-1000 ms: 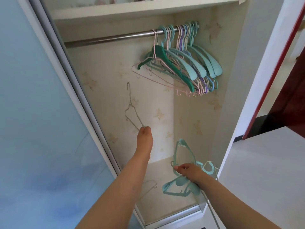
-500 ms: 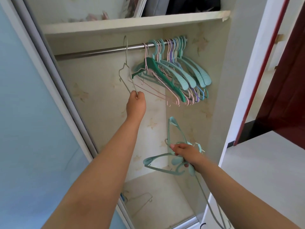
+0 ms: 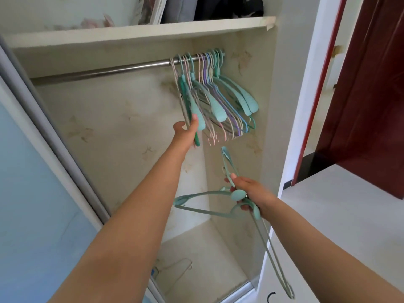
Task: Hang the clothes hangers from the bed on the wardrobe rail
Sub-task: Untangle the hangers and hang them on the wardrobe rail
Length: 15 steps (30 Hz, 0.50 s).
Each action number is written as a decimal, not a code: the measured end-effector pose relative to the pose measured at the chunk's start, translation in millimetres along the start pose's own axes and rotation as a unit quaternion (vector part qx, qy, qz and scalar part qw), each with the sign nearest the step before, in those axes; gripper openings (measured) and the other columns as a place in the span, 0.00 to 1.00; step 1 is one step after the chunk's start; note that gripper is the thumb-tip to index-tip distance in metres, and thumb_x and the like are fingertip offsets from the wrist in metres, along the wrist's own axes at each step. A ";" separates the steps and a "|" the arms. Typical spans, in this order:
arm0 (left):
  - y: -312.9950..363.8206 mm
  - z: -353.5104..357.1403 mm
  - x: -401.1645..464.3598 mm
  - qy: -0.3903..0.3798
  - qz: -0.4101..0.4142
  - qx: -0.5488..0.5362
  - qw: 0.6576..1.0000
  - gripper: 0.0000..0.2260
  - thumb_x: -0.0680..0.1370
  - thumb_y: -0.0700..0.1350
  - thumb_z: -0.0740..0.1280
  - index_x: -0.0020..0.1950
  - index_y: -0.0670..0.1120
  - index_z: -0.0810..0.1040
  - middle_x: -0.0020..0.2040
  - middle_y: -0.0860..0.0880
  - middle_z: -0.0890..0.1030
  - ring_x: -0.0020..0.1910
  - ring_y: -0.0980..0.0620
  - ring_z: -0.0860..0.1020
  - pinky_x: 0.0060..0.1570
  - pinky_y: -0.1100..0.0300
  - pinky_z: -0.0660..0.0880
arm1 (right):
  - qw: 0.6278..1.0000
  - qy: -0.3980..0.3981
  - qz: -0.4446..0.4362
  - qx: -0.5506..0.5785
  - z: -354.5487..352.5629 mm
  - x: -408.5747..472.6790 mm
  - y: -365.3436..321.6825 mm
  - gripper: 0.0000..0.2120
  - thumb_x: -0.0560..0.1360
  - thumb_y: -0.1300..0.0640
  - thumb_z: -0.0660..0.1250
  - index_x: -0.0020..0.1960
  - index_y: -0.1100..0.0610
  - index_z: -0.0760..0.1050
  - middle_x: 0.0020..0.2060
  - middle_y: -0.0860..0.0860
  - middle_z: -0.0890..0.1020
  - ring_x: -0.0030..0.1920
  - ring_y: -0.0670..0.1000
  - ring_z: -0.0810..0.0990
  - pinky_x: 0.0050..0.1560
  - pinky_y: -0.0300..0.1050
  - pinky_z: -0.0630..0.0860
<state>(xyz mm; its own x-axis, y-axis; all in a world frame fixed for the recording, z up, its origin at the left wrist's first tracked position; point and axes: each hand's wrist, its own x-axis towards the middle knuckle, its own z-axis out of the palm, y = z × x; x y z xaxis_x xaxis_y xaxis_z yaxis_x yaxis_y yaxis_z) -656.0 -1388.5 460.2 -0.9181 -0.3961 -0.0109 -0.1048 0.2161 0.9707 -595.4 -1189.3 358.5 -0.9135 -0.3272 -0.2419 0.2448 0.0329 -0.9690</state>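
Note:
The steel wardrobe rail [image 3: 105, 71] runs under a white shelf. A bunch of several teal, purple and pink hangers [image 3: 220, 99] hangs at its right end. A thin wire hanger [image 3: 177, 84] hangs leftmost in that bunch. My left hand [image 3: 185, 133] is raised to the bunch's lower left, and its thumb and fingers hold the wire hanger's lower end against a dark green hanger. Lower and to the right, my right hand [image 3: 251, 194] grips a bundle of teal plastic hangers [image 3: 205, 201]; one of them dangles down past my wrist.
A pale wire hanger [image 3: 175, 270] lies on the wardrobe floor. The blue sliding door [image 3: 32, 193] and its grey frame stand on the left. The white shelf [image 3: 135, 32] above carries folded things. A white jamb and a dark red door [image 3: 371, 101] are on the right.
My left hand lifted the wire hanger from low in the wardrobe, hooked it on the rail, then slid it right against the bunch. My right hand stayed low with the teal hangers.

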 end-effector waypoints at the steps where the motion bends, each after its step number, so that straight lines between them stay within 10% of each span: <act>1: -10.3 0.8 -7.6 0.069 0.038 0.009 0.997 0.26 0.78 0.63 0.60 0.68 0.46 0.65 0.64 0.46 0.69 0.57 0.48 0.74 0.50 0.60 0.70 | 1.000 -0.003 -0.005 -0.002 -0.6 -2.2 0.0 0.29 0.76 0.41 0.64 0.61 0.66 0.72 0.38 0.53 0.71 0.29 0.48 0.66 0.25 0.38 0.62; 4: -45.9 3.1 -42.4 0.164 0.147 0.031 0.975 0.13 0.79 0.53 0.63 0.56 0.46 0.71 0.59 0.46 0.71 0.57 0.47 0.74 0.52 0.60 0.68 | 0.998 -0.010 -0.017 -0.058 -1.2 -8.6 5.4 0.23 0.77 0.43 0.64 0.59 0.62 0.76 0.39 0.52 0.73 0.31 0.48 0.68 0.28 0.39 0.64; 9: -100.9 13.2 -93.4 -0.028 -0.009 0.159 0.987 0.21 0.82 0.58 0.52 0.62 0.45 0.75 0.64 0.44 0.73 0.58 0.47 0.74 0.56 0.59 0.66 | 0.978 -0.076 -0.073 -0.181 4.5 -17.7 24.9 0.07 0.76 0.48 0.67 0.53 0.47 0.80 0.36 0.41 0.77 0.35 0.42 0.74 0.33 0.33 0.69; 12: -123.1 18.0 -114.6 -0.158 -0.095 0.049 0.982 0.28 0.81 0.64 0.45 0.55 0.50 0.79 0.59 0.48 0.81 0.61 0.49 0.77 0.67 0.52 0.67 | 0.961 -0.123 -0.094 -0.227 11.1 -22.3 38.0 0.07 0.74 0.49 0.71 0.51 0.40 0.78 0.51 0.42 0.80 0.51 0.39 0.78 0.50 0.33 0.72; 15: -138.4 19.7 -129.5 -0.129 -0.108 -0.062 0.984 0.21 0.83 0.57 0.51 0.63 0.46 0.76 0.56 0.48 0.83 0.57 0.49 0.80 0.62 0.52 0.73 | 0.944 -0.141 -0.109 -0.276 10.0 -23.8 53.0 0.11 0.73 0.47 0.71 0.55 0.39 0.78 0.60 0.44 0.74 0.61 0.43 0.73 0.66 0.41 0.67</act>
<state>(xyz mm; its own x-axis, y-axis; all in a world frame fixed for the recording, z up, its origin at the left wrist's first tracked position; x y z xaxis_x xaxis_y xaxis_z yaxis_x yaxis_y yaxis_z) -530.2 -1349.6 322.6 -0.9478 -0.1777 -0.2648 -0.2751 0.0358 0.9607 -557.3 -1189.2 313.4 -0.7801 -0.6198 -0.0854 -0.2175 0.3967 -0.8918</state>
